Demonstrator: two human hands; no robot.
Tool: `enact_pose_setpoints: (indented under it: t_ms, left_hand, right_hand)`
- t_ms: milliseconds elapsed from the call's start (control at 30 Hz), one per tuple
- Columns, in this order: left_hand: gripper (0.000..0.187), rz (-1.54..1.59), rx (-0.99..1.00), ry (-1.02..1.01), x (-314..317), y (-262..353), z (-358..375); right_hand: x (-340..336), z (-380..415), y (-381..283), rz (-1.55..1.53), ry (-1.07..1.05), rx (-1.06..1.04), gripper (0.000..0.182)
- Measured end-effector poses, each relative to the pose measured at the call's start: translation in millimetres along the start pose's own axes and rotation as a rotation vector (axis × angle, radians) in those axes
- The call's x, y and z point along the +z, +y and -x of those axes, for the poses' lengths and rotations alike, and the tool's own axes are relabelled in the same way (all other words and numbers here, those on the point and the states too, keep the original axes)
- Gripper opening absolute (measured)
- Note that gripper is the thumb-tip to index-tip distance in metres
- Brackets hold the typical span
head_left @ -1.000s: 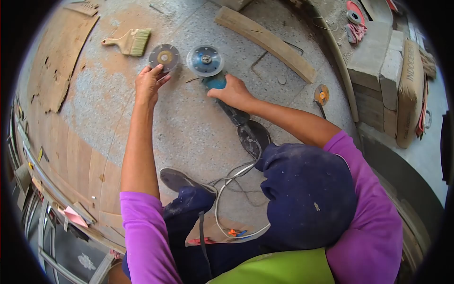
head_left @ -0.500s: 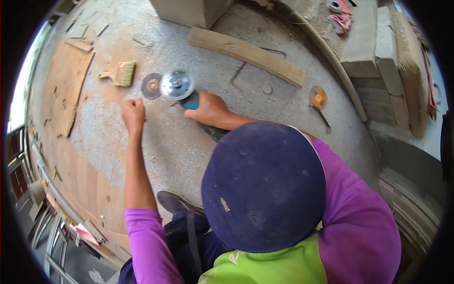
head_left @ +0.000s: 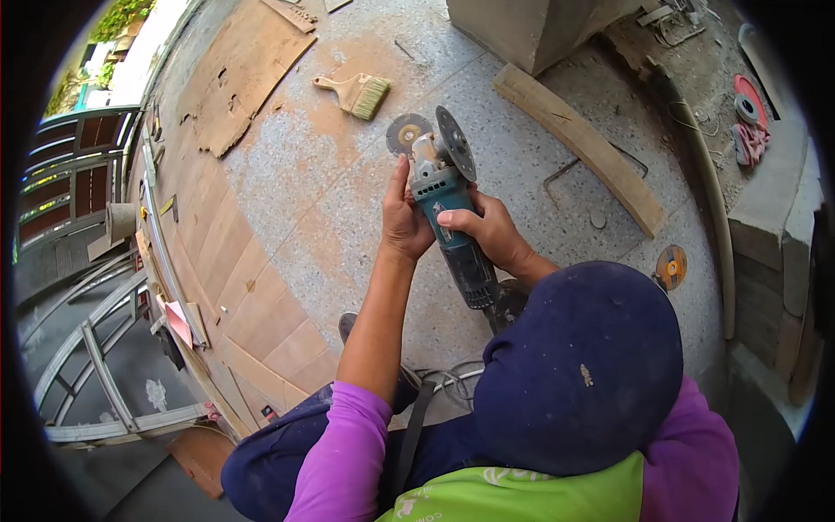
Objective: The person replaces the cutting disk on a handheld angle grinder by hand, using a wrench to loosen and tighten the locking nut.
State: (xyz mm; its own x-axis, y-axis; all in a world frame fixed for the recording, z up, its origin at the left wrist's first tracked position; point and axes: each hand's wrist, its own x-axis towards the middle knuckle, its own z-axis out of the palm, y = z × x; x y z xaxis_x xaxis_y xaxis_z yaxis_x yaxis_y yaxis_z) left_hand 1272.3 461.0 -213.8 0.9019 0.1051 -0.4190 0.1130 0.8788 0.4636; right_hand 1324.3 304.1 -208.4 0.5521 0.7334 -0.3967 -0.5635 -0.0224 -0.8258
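Note:
A teal-and-black angle grinder [head_left: 446, 209] is held above the speckled floor, its head pointing away from me and its mounted disc [head_left: 456, 143] nearly edge-on. My right hand [head_left: 494, 233] wraps the grinder's body, thumb lying across the top. At the grinder's left side, my left hand [head_left: 407, 222] grips near the head, with one finger reaching up along it; some of its fingertips are hidden behind the tool. A loose grinding disc [head_left: 404, 130] lies flat on the floor just beyond the grinder's head. Further off, a wide paintbrush [head_left: 358, 95] with a wooden handle rests on the floor.
A wooden plank [head_left: 578, 148] and a bent metal rod [head_left: 557, 178] lie to the right. An orange disc [head_left: 671, 266] is beyond my right elbow. At upper left there is a broken board [head_left: 235, 74]. A concrete pillar [head_left: 531, 35] stands ahead. Metal frames [head_left: 96, 357] are at left.
My left hand has come from beside the loose disc onto the grinder. The grinder has been turned, so its disc went from facing up to edge-on. The whole view has shifted.

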Motion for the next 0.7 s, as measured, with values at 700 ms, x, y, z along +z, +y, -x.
enact_pose_setpoints:
  t_ms: [700]
  left_hand:
    - [0.080,0.143,-0.149,-0.090,76.3,-51.1,-5.1]
  right_hand:
    - [-161.8,159.0,-68.9,0.823,0.591,-0.274,0.041]
